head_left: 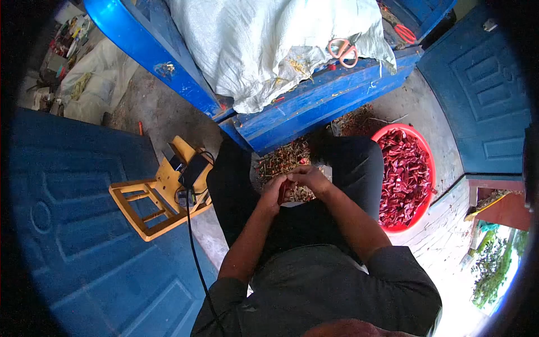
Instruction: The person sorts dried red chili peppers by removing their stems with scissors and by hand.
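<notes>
My left hand (273,191) is closed around a dark red dried chili (284,192) above my lap. Right beside it, my right hand (312,179) has its thumb and fingers pinched at the upper end of the same chili, and the two hands touch. My fingers partly cover the chili. Below the hands, between my knees, lies a heap of chili stems and scraps (283,160). To the right of my leg stands a red basin (431,168) full of dried red chilies (401,177).
In front is a blue wooden frame (331,98) with a white woven sack (247,45), pink-handled scissors (343,53) and red-handled scissors (404,33). A wooden chair (149,210) with black devices and a cable stands left. Blue doors (84,208) flank both sides.
</notes>
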`<state>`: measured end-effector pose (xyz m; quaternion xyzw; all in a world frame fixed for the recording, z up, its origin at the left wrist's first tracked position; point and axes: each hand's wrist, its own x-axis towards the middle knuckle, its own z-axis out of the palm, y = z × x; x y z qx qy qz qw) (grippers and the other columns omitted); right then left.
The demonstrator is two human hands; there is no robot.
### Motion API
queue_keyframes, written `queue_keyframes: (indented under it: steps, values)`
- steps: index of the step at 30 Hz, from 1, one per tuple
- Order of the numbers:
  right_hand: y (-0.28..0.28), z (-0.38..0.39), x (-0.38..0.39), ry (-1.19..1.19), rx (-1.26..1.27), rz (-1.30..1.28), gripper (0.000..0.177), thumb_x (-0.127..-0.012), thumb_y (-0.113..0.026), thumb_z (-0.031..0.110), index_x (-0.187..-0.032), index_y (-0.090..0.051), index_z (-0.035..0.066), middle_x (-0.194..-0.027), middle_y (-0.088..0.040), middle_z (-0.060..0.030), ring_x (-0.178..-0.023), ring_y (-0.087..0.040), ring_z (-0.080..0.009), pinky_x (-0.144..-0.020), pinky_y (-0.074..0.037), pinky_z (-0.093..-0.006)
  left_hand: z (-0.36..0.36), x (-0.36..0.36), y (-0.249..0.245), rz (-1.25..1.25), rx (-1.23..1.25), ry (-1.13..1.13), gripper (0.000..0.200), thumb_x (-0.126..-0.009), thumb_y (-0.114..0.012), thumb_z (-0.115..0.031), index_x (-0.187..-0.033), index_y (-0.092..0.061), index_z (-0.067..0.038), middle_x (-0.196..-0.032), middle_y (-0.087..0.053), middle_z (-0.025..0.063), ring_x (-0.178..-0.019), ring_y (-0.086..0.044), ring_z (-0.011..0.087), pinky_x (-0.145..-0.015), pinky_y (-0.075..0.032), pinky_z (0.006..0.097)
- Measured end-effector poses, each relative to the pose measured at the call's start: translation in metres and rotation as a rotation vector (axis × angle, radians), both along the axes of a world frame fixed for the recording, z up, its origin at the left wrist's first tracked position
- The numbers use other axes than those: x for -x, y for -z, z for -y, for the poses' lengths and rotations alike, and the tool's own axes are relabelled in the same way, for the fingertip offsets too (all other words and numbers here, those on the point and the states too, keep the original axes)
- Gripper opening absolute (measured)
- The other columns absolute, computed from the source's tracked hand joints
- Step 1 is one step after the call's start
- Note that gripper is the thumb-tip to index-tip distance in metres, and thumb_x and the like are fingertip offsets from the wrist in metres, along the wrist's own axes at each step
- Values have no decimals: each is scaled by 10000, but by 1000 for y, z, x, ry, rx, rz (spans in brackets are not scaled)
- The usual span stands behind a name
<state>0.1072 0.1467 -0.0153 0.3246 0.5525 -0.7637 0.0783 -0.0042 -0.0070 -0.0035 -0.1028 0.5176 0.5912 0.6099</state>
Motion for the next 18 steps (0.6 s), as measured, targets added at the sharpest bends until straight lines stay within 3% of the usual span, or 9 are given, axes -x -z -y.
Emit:
queue_keyframes:
  steps: [3, 6, 8, 10, 12, 13, 16, 18]
  values:
    - [-22, -1, 1, 172, 108, -92, 268, -899, -743, 285, -1029, -709, 53, -933, -690, -49, -849, -629, -143, -761, -483, -295, -7, 4, -17, -18, -95, 8, 271, -985, -572, -335, -1079, -621, -86, -837, -636, 12, -628, -556, 106, -535, -453, 261]
    - [-20, 0, 6, 348, 225, 10, 229, -908, -736, 263, -1019, -716, 63, -910, -692, -41, -843, -633, -136, -747, -485, -284, -7, 3, -7, -62, -174, 7, 246, -994, -559, -311, -1064, -618, -82, -826, -609, 8, -631, -543, 100, -534, -440, 272]
    - [-13, 3, 6, 332, 214, 47, 222, -915, -729, 244, -1045, -709, 64, -922, -691, -35, -840, -633, -135, -745, -487, -283, -11, 0, -7, -68, -209, 2, 238, -998, -557, -299, -1066, -618, -79, -828, -608, 12, -629, -541, 98, -531, -436, 270]
    - [-8, 3, 5, 314, 206, 84, 218, -922, -721, 225, -1071, -702, 66, -933, -689, -30, -836, -632, -133, -743, -489, -281, -12, -4, -8, -68, -91, -101, 230, -999, -554, -274, -1090, -614, -71, -844, -612, 21, -644, -556, 101, -542, -443, 266]
    - [-1, 0, 3, 75, -111, -76, 295, -914, -728, 252, -1148, -674, 79, -997, -681, -25, -859, -626, -136, -771, -479, -290, -4, 2, -5, -38, -137, -56, 231, -999, -555, -261, -1110, -612, -66, -854, -615, 24, -655, -565, 104, -548, -452, 265]
    - [-5, 1, 2, 75, -104, -74, 295, -914, -728, 252, -1148, -674, 79, -997, -681, -25, -859, -626, -136, -771, -479, -290, 1, 4, -4, -7, -184, -7, 235, -998, -555, -247, -1130, -610, -61, -863, -619, 27, -666, -575, 106, -555, -461, 265]
    - [-22, -5, 1, 75, 19, -98, 338, -899, -739, 290, -1162, -657, 94, -1020, -673, -20, -883, -624, -144, -812, -474, -307, -1, 6, -6, 7, -292, 2, 251, -994, -564, -239, -1159, -606, -55, -861, -624, 25, -659, -582, 102, -546, -474, 253]
    - [-24, -8, -1, 198, 389, -90, 321, -890, -744, 321, -1119, -664, 111, -1001, -673, -15, -905, -628, -148, -846, -476, -324, -5, 5, -8, 3, -265, 9, 250, -993, -567, -235, -1158, -606, -52, -854, -623, 20, -648, -577, 98, -536, -469, 251]
